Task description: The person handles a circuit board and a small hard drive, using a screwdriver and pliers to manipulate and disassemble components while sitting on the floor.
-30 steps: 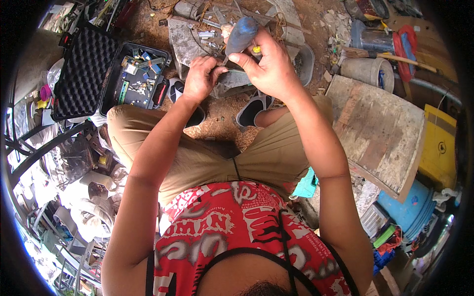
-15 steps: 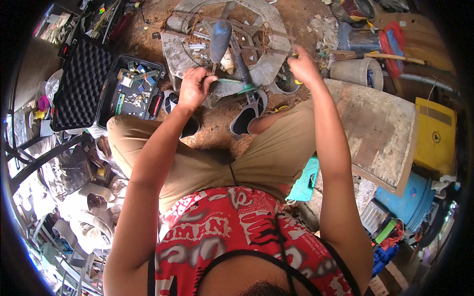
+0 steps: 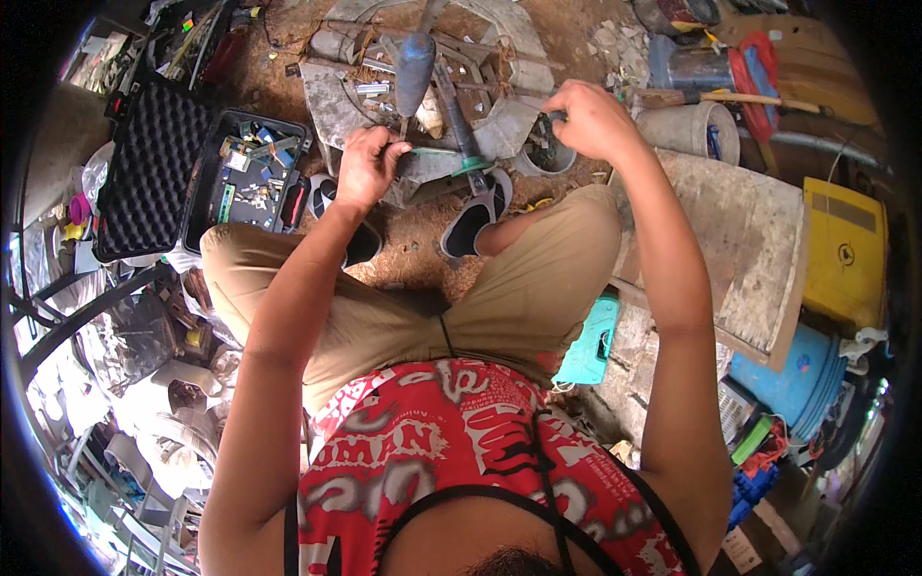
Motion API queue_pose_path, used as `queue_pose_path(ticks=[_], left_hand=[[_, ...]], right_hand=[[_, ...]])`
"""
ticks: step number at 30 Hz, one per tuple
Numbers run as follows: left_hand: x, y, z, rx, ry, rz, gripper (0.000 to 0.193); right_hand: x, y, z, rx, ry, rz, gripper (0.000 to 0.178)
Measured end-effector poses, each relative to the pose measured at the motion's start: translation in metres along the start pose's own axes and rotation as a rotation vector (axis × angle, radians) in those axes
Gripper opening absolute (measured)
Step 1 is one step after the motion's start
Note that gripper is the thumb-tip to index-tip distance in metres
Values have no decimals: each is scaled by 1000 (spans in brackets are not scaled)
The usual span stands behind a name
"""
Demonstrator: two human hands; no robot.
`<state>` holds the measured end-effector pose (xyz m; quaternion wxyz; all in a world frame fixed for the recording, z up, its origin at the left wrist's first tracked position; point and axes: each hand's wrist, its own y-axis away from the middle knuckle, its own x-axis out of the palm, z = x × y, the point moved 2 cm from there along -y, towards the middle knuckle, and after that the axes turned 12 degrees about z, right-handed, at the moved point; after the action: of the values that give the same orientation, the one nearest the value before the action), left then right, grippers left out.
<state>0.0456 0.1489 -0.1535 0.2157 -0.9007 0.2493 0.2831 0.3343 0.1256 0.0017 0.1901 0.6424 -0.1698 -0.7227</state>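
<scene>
My left hand (image 3: 368,165) is closed, thumb and fingers pinching the near end of a thin green strip (image 3: 434,151), which looks like a circuit board edge-on. The strip reaches towards the green foot of a dark upright bar (image 3: 459,120). Beside that hand rises a blue rounded handle (image 3: 415,72) on a thin shaft. My right hand (image 3: 591,117) is raised to the right of the bar, fingers curled round a dark object (image 3: 556,116). Most of that object is hidden by the fingers, so its kind does not show.
An open black foam-lined case (image 3: 206,173) holding small electronic parts lies to the left. A worn round frame (image 3: 523,58) stands ahead. On the right are a bucket (image 3: 677,134), a wooden board (image 3: 720,240), a yellow case (image 3: 845,250) and a blue tub (image 3: 792,384). A round container (image 3: 545,158) sits below my right hand.
My right hand has shifted slightly left, and its fingers now curl inward. A yellow part seen just below it earlier no longer shows. My left hand keeps its pinch on the green strip.
</scene>
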Motion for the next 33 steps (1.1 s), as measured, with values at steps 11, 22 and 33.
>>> queue_pose_path(ticks=[11, 22, 33], left_hand=[[1, 2, 4, -48, -26, 8, 23], [-4, 2, 3, -21, -24, 32, 19], [2, 9, 11, 40, 18, -68, 25]], right_hand=[[-19, -51, 8, 125, 100, 116, 32], [55, -7, 56, 13, -391, -531, 51], [106, -55, 70, 223, -181, 51, 53]])
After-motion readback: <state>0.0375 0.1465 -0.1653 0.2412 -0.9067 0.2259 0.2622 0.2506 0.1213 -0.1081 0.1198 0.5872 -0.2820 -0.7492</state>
